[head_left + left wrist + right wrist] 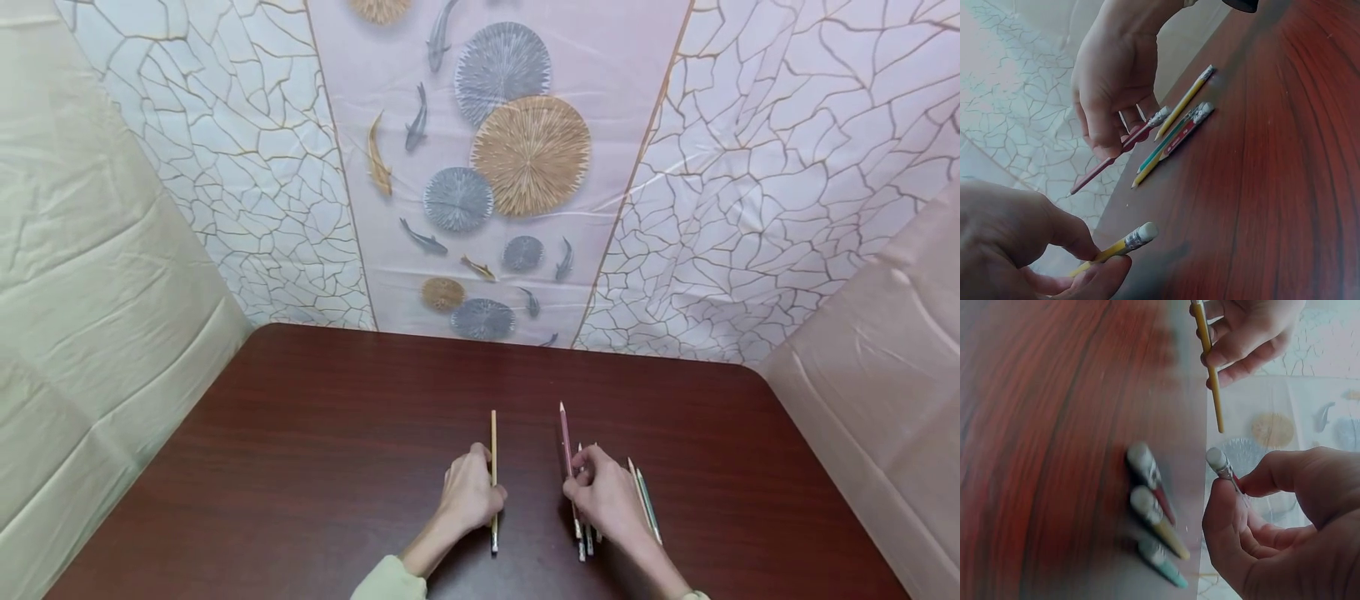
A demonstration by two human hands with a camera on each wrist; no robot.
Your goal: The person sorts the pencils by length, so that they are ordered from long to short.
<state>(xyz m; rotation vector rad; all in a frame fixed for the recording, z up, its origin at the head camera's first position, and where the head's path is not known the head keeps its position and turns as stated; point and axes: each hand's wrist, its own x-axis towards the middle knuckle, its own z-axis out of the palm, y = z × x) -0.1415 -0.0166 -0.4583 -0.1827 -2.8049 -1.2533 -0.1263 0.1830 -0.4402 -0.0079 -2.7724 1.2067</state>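
Observation:
My left hand (468,493) pinches a yellow pencil (494,442) between thumb and fingers, its white eraser end towards me. In my right hand (611,498) a dark red pencil (566,433) is pinched, its sharpened tip pointing away. The left wrist view shows the red pencil (1091,176) raised beside several loose pencils, among them a teal one (1159,152) and a yellow one (1186,100). From the right wrist, the eraser ends of a yellow pencil (1163,528) and a teal pencil (1163,564) appear blurred on the table.
The dark reddish-brown table (337,400) spans the view below. Right of my right hand lie a light pencil (637,486) and a teal pencil (648,500). A patterned cloth (480,167) hangs behind the table's far edge, with plain cloth at both sides.

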